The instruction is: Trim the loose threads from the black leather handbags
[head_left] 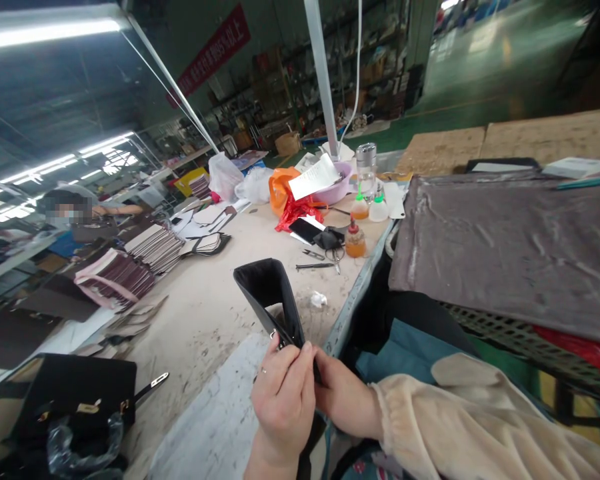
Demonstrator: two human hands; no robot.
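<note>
A black leather bag piece (275, 293), shaped like an open-topped loop with a light patch visible inside, stands tilted in front of me. My left hand (285, 393) grips its near end, fingers closed beside a small metal fitting (275, 337). Close against it, my right hand (343, 393) pinches the same end from the right, its fingertips partly hidden. A black strap-like part (307, 447) hangs below my hands. At lower left lies a black handbag (80, 380) with gold-coloured hardware and a plastic-wrapped handle.
Glue bottles (355, 241), scissors (336, 259) and a phone (306, 231) lie at the table's right edge. Stacked panels (153, 248) stand at left, where a person (80, 213) works beyond. A crate under a brown sheet (505, 247) is at right.
</note>
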